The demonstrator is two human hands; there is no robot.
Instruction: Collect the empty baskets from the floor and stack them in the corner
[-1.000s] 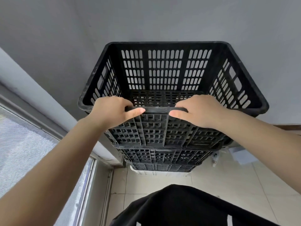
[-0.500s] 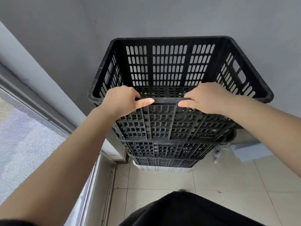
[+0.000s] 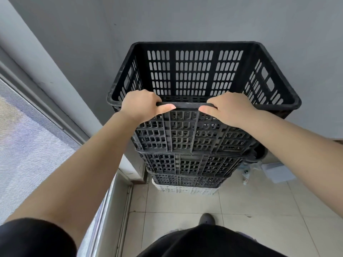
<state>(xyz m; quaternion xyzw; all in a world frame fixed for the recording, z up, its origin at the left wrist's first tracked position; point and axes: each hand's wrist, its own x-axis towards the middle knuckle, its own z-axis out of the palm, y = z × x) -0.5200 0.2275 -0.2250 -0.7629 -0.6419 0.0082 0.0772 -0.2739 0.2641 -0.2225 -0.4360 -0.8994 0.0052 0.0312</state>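
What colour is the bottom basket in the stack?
White, unlike the black ones above it; the bottom basket shows only in the head view.

No text, brand, number or sign can be read anywhere in view. A small bottle [image 3: 245, 175] on the floor beside the stacked baskets carries a label (too small and blurred to make out any letters).

I'm getting soft, even daylight coming in from the window [image 3: 27, 145] on my left; shadows are staying faint, focus is holding sharp, and edges are bowing from the wide lens.
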